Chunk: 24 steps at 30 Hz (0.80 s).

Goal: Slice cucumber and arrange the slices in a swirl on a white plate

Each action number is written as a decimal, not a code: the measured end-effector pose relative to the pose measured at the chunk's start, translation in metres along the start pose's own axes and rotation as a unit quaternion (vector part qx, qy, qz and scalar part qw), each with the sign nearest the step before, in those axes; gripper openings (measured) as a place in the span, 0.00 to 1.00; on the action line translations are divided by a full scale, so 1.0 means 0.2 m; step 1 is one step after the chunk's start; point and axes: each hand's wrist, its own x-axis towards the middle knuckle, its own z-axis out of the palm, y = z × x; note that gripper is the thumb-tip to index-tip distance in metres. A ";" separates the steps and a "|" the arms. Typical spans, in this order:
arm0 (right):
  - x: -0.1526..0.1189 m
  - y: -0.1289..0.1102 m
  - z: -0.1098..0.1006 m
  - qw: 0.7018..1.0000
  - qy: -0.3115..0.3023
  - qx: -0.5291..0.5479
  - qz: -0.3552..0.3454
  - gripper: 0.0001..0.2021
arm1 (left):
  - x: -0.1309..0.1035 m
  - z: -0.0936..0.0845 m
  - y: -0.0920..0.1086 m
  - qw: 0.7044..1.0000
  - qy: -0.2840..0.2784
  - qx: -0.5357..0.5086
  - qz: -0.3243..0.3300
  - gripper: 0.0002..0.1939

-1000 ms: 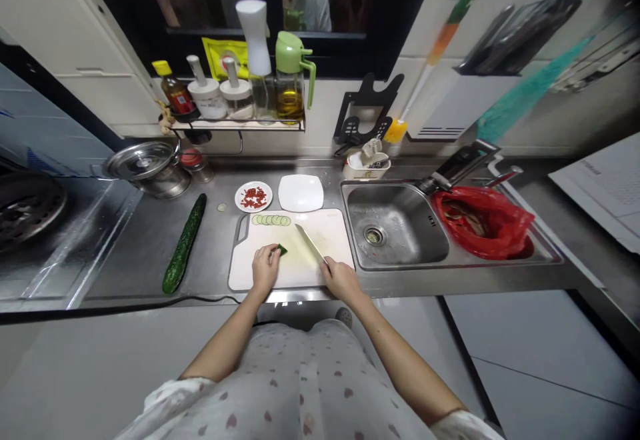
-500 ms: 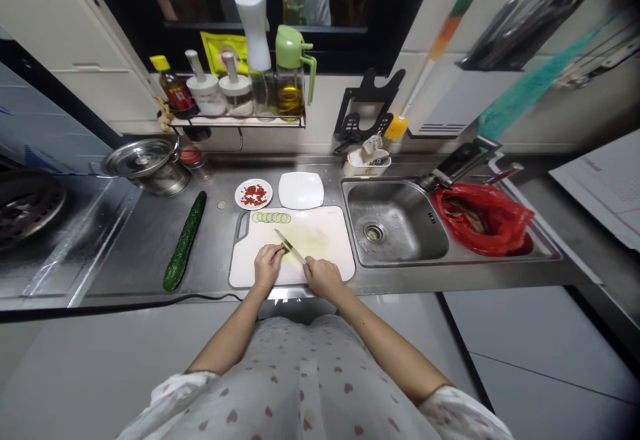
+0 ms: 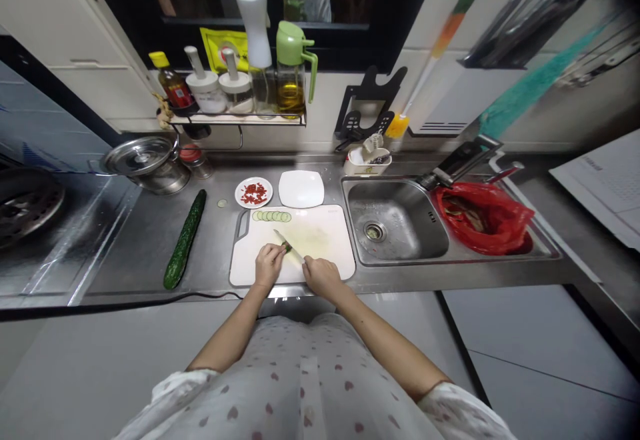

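My right hand (image 3: 323,275) is closed round the handle of a kitchen knife (image 3: 291,243), whose blade points up and to the left over the white cutting board (image 3: 325,227). Against the blade, the fingers of my left hand (image 3: 269,264) are closed on a small dark green piece of cucumber (image 3: 287,247); the fingers partly cover it. A row of overlapping cucumber slices (image 3: 271,216) lies along the board's far left edge. To the left of the board, a whole cucumber (image 3: 185,240) rests on the steel counter.
Behind the board stand a plate of chopped red pieces (image 3: 243,201) and a white square plate (image 3: 301,189). The sink (image 3: 400,220) is at the right, with a red plastic bag (image 3: 505,227) beyond it. A lidded pot (image 3: 150,167) stands back left, under a condiment shelf (image 3: 235,121).
Both hands stay in nearly the same place. The knife has shifted very slightly to the left beside the cucumber piece, and the whole view has moved a little.
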 end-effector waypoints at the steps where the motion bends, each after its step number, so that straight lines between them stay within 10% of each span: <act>1: 0.00 0.00 0.00 1.000 -0.002 -0.001 -0.001 0.16 | 0.00 0.00 0.00 1.000 -0.001 0.001 0.000 0.11; 24: 0.03 -0.06 0.02 0.999 -0.030 -0.035 -0.015 0.12 | 0.00 0.01 -0.02 1.000 -0.011 0.005 0.007 0.12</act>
